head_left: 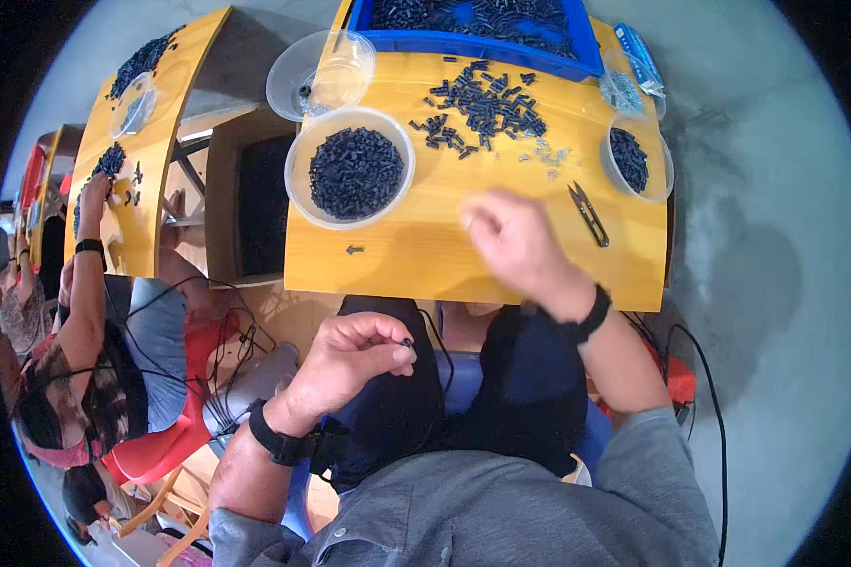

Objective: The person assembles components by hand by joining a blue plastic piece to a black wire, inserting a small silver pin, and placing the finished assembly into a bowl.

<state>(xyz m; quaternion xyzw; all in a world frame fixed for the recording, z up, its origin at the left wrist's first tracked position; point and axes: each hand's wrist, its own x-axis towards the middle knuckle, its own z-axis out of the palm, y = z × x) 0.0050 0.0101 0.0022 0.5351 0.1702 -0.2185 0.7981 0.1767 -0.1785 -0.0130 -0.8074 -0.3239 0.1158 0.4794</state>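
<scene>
Your left hand (359, 356) pinches a small black part (407, 343) just below frame centre; a slack pinch could drop it. Your right hand (509, 234) looks curled, too blurred to tell its grip.

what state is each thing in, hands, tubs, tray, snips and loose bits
Left hand: pinching a small black piece
Right hand: blurred, fingers curled, contents unclear
Large round tub: open, holding many black pieces
Right tub: open, holding black pieces
Blue tray: open, holding black pieces
Snips: lying on the table
Loose black pieces: scattered
</scene>
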